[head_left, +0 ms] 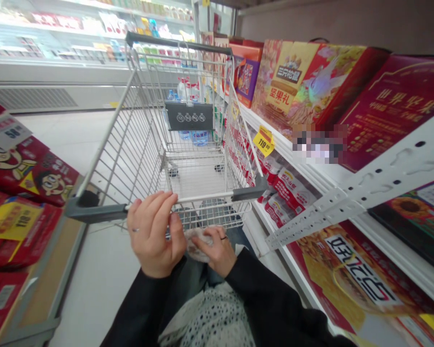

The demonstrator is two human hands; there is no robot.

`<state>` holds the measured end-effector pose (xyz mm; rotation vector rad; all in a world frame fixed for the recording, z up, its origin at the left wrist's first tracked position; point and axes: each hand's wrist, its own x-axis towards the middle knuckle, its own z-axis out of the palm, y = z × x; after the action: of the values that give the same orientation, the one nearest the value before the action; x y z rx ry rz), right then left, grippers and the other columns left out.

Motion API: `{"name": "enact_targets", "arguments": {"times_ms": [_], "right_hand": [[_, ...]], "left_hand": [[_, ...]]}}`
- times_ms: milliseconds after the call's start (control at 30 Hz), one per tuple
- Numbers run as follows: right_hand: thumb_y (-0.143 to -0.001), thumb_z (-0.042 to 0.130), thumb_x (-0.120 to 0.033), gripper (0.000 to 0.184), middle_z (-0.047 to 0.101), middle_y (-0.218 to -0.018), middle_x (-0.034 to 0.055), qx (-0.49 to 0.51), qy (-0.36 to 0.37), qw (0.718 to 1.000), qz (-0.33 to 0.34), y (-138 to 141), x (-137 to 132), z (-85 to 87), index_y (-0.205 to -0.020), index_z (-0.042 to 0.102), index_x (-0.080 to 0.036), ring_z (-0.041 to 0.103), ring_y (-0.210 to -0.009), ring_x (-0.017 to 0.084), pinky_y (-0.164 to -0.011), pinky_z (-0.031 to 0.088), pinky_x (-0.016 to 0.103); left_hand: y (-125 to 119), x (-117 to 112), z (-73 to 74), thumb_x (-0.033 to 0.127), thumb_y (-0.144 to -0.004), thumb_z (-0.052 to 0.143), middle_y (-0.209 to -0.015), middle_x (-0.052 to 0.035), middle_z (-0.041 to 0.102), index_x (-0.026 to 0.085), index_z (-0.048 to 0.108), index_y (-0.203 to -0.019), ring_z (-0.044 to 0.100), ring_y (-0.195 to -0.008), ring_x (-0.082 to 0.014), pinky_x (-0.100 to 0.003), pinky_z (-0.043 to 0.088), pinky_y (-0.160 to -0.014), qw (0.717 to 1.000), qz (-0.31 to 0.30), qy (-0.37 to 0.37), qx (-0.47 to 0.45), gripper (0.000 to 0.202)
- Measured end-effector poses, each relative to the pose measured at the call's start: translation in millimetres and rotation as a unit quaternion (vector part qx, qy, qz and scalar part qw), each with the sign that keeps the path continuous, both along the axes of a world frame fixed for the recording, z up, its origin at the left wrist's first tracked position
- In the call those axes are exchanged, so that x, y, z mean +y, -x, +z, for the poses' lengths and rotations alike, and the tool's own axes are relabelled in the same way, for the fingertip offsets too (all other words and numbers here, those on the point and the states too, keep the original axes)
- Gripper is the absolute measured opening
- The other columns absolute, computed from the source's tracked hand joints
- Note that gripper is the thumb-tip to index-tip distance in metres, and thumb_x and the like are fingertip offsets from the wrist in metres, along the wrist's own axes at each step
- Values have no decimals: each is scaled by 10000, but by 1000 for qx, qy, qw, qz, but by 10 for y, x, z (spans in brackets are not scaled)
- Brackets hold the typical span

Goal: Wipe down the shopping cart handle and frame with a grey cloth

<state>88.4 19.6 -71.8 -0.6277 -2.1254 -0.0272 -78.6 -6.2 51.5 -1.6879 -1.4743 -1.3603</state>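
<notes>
A wire shopping cart point(130, 125) stands in front of me, its dark handle bar point(181, 44) at the far end. My left hand point(155, 236) is closed around the near top rim, beside the grey corner bumper point(97, 212). Just below the rim, my right hand point(219, 253) pinches a crumpled, stained whitish cloth point(197, 248) between thumb and fingers. The cloth is close to the near wire wall and to my left thumb; whether it touches the wire I cannot tell. No goods show in the cart's basket.
Right of the cart, a white shelf point(325, 168) holds gift boxes point(296, 86), with red-wrapped bottle packs point(289, 190) below. Stacked red boxes point(32, 168) border the left side. Bottled drinks point(188, 91) stand beyond the cart, and a lit refrigerated display point(75, 38) lines the back.
</notes>
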Motion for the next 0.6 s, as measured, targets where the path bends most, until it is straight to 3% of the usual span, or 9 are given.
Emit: {"name": "enact_targets", "arguments": {"times_ms": [100, 200, 267, 333, 500, 567, 600], "right_hand": [[-890, 718, -174, 408, 546, -1150, 73, 80, -24, 996, -10, 1, -62, 395, -1277, 710, -301, 537, -1109, 217, -951, 582, 360], [-875, 785, -199, 486, 534, -1160, 48, 145, -48, 986, -64, 57, -6, 820, -1305, 686, -402, 549, -1140, 214, -977, 574, 373], [-884, 793, -236, 482, 531, -1148, 49, 148, -60, 984, -79, 121, 72, 905, -1320, 675, -405, 551, -1135, 213, -977, 579, 378], [-893, 791, -268, 437, 541, -1127, 50, 130, -74, 986, -70, 194, 128, 764, -1301, 687, -386, 542, -1119, 208, -965, 583, 361], [-884, 801, -280, 264, 588, -1061, 52, 48, -47, 997, -30, 290, 67, -18, -1143, 757, -295, 546, -1026, 188, -832, 565, 286], [-872, 796, -245, 290, 595, -1078, 63, 17, -28, 999, -17, 252, 0, -115, -1158, 757, -275, 548, -1038, 200, -829, 564, 297], [-869, 785, -220, 316, 595, -1095, 69, 16, -24, 999, -14, 220, -35, -67, -1179, 750, -271, 548, -1052, 206, -847, 568, 309]], "left_hand": [[-20, -3, -7, 196, -933, 567, -1341, -139, 711, 205, 655, -1370, 638, -1313, -294, -578, 312, -1268, 1000, 3, 1, -8, 446], [-28, -18, -6, 208, -965, 504, -1328, -134, 719, 210, 664, -1362, 642, -1313, -292, -598, 295, -1275, 1000, -3, 6, -25, 428], [-25, -30, 1, 215, -976, 475, -1341, -147, 711, 193, 653, -1382, 624, -1342, -298, -602, 293, -1275, 1000, -8, 14, -20, 444], [-18, -43, 18, 220, -988, 437, -1356, -155, 703, 184, 637, -1406, 603, -1373, -299, -600, 298, -1272, 1000, -13, 22, -10, 465], [52, -103, 71, 224, -1008, 392, -1390, -146, 690, 194, 622, -1434, 590, -1394, -289, -571, 330, -1261, 999, -26, 42, 1, 485], [115, -137, 73, 227, -1008, 410, -1403, -141, 685, 195, 620, -1442, 589, -1398, -290, -550, 352, -1254, 999, -31, 38, 9, 483], [153, -155, 67, 233, -1008, 420, -1416, -137, 678, 202, 619, -1447, 585, -1403, -290, -542, 355, -1255, 999, -28, 35, 15, 483]]}}
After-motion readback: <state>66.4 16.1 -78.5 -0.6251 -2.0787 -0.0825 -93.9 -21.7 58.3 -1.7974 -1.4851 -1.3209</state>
